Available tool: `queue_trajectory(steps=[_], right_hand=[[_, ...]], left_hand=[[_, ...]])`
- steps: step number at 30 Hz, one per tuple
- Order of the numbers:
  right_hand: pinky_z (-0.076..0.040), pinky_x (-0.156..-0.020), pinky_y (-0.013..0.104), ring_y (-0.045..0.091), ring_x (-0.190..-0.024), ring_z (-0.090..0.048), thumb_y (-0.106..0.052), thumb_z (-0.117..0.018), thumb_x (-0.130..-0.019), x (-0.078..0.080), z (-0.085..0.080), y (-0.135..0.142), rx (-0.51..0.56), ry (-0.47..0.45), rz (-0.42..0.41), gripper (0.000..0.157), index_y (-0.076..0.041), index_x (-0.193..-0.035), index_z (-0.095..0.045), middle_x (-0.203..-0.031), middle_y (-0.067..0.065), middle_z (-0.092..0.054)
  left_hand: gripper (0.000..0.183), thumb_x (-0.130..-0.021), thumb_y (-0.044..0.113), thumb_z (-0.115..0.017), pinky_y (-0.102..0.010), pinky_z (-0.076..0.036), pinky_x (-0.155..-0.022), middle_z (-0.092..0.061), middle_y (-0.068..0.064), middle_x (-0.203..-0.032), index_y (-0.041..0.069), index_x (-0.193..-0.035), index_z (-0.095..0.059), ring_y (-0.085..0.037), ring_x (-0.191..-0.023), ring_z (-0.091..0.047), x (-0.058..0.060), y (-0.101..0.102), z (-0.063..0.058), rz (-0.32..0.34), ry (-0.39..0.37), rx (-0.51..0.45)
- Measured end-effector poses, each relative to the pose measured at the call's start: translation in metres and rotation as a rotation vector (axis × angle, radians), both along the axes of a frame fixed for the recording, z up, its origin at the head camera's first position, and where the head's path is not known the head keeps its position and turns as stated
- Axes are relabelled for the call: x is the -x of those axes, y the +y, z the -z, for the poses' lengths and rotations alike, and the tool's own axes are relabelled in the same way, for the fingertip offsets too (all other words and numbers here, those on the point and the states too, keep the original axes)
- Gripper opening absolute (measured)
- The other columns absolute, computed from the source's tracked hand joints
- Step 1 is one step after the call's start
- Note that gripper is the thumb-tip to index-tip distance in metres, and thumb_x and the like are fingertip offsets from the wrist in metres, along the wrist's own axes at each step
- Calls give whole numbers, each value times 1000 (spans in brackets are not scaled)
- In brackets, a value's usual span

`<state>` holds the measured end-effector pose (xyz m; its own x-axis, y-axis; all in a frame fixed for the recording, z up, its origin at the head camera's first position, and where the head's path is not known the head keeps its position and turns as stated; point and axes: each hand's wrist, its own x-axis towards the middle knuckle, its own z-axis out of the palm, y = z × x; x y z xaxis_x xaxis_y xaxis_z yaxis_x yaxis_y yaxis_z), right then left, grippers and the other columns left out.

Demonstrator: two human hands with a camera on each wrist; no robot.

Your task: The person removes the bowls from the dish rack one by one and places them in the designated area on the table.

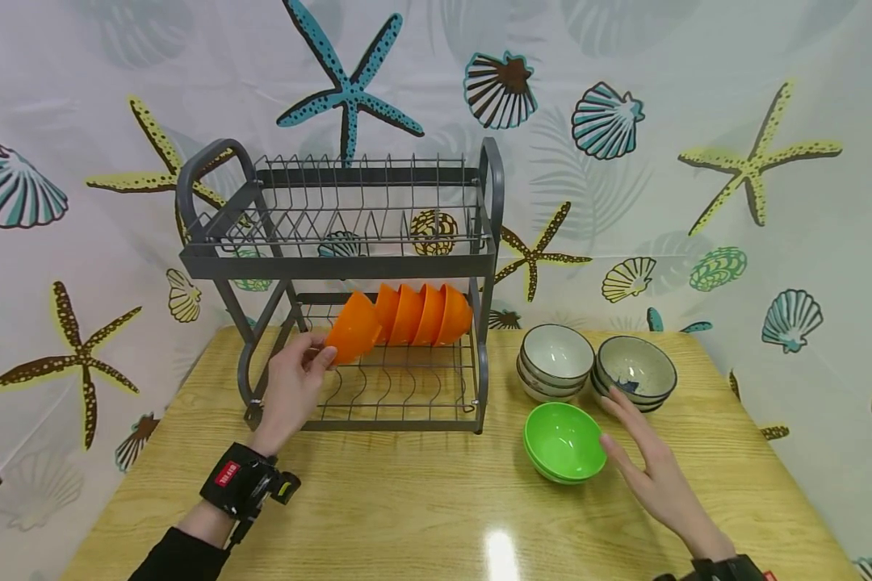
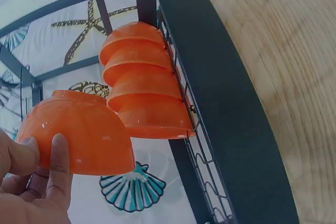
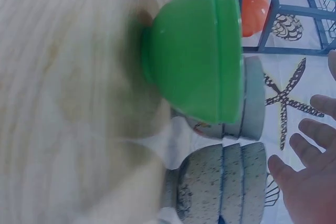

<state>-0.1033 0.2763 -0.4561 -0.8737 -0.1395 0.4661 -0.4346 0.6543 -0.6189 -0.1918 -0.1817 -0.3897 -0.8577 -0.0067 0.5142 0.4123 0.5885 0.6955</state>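
Note:
My left hand [image 1: 295,387] pinches an orange bowl [image 1: 354,328] by its edge, at the left part of the dish rack's lower shelf. In the left wrist view the thumb and fingers press on this bowl [image 2: 79,129], which stands apart from a row of orange bowls [image 2: 149,82]. Those bowls [image 1: 425,315] stand on edge in the wire slots. My right hand [image 1: 654,476] is held with fingers extended beside a stack of green bowls [image 1: 565,444], gripping nothing. From the right wrist, the hand [image 3: 310,166] appears apart from the green stack [image 3: 194,51].
A two-tier grey dish rack [image 1: 341,266] stands at the back left of the wooden table [image 1: 407,500]; its upper shelf is wire. Behind the green bowls are a stack of white bowls [image 1: 556,355] and a stack of speckled grey bowls [image 1: 635,371]. A patterned cloth [image 1: 698,202] hangs behind.

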Motion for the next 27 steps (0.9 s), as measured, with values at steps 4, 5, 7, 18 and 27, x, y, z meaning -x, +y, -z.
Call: queue_trajectory(steps=[4, 5, 7, 18, 27], right_hand=[[-17, -113, -1, -6, -150, -23, 0, -59, -97, 2, -6, -5, -2, 55, -31, 56, -11, -150, -47, -160, 23, -36], [-17, -113, 0, -6, -150, -23, 0, -60, -97, 2, -8, -6, -2, 60, -35, 56, -11, -150, -47, -161, 22, -36], [-17, -114, 0, -5, -151, -23, 1, -60, -97, 2, -12, -9, -12, 68, -46, 57, -10, -151, -46, -162, 20, -35], [-16, -118, 3, -1, -153, -21, 4, -62, -94, 7, -27, -23, -47, 113, -95, 61, -7, -151, -45, -165, 6, -31], [-18, -117, 3, -1, -153, -22, 3, -64, -93, 7, -36, -37, -46, 119, -134, 61, -6, -151, -45, -166, 6, -31]], left_hand=[[14, -92, -1, -68, -22, -51, -65, -69, -18, -90, -6, -104, -66, -26, -74, -65, -6, 6, 2, 20, 108, 82], [13, -92, -2, -68, -24, -52, -66, -69, -17, -90, -6, -103, -66, -25, -74, -64, -7, 7, 3, 24, 119, 97], [12, -91, -2, -69, -28, -55, -67, -69, -16, -91, -4, -102, -66, -23, -77, -65, -10, 11, 3, 32, 138, 133], [15, -90, -4, -69, -28, -60, -66, -63, -10, -96, 1, -104, -64, -19, -78, -65, -28, 27, 5, 142, 290, 324], [20, -86, -5, -73, -28, -61, -74, -60, -5, -94, 4, -102, -64, -16, -82, -64, -42, 46, 1, 250, 326, 396]])
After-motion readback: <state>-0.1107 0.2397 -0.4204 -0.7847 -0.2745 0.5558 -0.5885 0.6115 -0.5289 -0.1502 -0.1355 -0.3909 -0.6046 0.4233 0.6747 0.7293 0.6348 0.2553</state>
